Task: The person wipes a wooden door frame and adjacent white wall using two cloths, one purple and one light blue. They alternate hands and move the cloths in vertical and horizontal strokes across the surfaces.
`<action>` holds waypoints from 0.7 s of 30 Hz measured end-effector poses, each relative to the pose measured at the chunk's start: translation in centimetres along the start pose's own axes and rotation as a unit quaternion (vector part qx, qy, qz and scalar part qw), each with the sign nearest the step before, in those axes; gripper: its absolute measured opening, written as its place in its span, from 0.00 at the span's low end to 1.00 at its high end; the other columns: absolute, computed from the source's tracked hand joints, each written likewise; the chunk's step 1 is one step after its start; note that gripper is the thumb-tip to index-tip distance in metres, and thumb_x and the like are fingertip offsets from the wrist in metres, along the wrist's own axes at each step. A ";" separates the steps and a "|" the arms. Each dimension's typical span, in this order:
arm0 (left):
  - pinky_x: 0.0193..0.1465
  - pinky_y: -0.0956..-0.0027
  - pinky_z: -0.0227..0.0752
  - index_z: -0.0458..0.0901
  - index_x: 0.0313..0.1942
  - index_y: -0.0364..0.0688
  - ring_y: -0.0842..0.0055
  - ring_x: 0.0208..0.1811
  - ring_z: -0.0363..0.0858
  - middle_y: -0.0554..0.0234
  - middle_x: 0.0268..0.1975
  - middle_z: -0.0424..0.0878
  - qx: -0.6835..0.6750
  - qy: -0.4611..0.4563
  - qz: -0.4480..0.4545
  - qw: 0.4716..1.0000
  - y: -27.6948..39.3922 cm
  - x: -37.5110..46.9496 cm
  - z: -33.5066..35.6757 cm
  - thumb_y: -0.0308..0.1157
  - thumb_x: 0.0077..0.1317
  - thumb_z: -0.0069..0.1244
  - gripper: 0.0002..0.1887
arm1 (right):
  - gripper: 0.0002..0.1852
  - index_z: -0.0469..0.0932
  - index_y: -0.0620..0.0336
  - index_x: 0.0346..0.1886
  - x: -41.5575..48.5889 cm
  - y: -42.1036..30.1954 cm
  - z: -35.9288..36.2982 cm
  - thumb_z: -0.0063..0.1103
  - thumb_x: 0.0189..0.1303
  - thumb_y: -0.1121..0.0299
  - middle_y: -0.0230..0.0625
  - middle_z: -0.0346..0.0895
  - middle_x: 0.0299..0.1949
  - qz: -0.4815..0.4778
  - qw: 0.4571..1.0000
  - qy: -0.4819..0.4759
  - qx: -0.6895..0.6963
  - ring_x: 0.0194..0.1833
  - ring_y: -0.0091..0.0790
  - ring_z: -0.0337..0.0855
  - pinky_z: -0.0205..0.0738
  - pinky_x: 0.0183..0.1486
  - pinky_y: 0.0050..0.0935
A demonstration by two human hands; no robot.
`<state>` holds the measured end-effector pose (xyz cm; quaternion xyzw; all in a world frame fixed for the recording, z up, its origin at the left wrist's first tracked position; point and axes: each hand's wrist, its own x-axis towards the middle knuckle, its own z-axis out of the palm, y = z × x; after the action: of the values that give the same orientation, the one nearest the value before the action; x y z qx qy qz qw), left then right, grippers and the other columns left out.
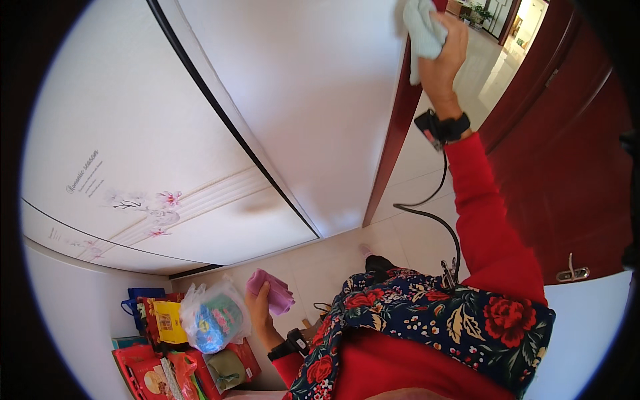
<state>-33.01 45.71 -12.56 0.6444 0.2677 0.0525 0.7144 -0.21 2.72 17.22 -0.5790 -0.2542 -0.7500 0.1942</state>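
At the upper right of the head view, my right hand (447, 57) is raised with a pale green cloth (424, 32) in its grip. That cloth lies against the dark red door frame (400, 115) at the edge of the white wall. Low in the view, my left hand (260, 307) holds a folded pink-purple cloth (272, 292), away from any surface. Both wrists wear black straps, and a black cable runs from the right one to a clip at the floral apron (425, 310).
White sliding wardrobe doors (150, 125) with a flower print stand at the left. Gift boxes (145, 375) and a clear plastic bag (215, 317) of packages sit at the lower left. A dark red door (550, 190) stands open at the right, beside a doorway onto a tiled floor (470, 60).
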 end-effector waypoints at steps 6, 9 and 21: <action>0.56 0.69 0.72 0.74 0.60 0.33 0.74 0.51 0.78 0.60 0.52 0.81 0.020 -0.047 0.011 0.999 1.2 1.1 1.5 0.28 0.64 0.55 0.24 | 0.19 0.76 0.60 0.47 -9.0 -2.8 -3.2 0.66 0.48 0.78 0.46 0.74 0.42 0.150 0.984 -0.093 0.004 0.46 0.50 0.75 0.72 0.50 0.39; 0.57 0.69 0.71 0.73 0.61 0.33 0.74 0.52 0.78 0.60 0.52 0.80 0.024 -0.060 0.019 0.998 0.8 1.5 1.4 0.29 0.64 0.56 0.26 | 0.20 0.76 0.60 0.47 -12.2 -4.2 -4.3 0.66 0.48 0.77 0.46 0.73 0.44 0.183 0.977 -0.114 0.000 0.47 0.50 0.75 0.72 0.50 0.38; 0.51 0.71 0.73 0.78 0.52 0.35 0.77 0.45 0.79 0.66 0.45 0.82 0.012 -0.015 0.030 0.999 -1.4 0.4 -1.4 0.31 0.63 0.58 0.19 | 0.18 0.74 0.60 0.46 -18.9 -8.1 -6.0 0.63 0.49 0.79 0.44 0.72 0.43 0.317 0.930 -0.185 0.034 0.46 0.50 0.76 0.73 0.48 0.37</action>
<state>-33.62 46.87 -14.02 0.6614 0.2383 0.0614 0.7085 -4.76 5.45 -3.53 -0.7509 -0.1139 -0.5198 0.3911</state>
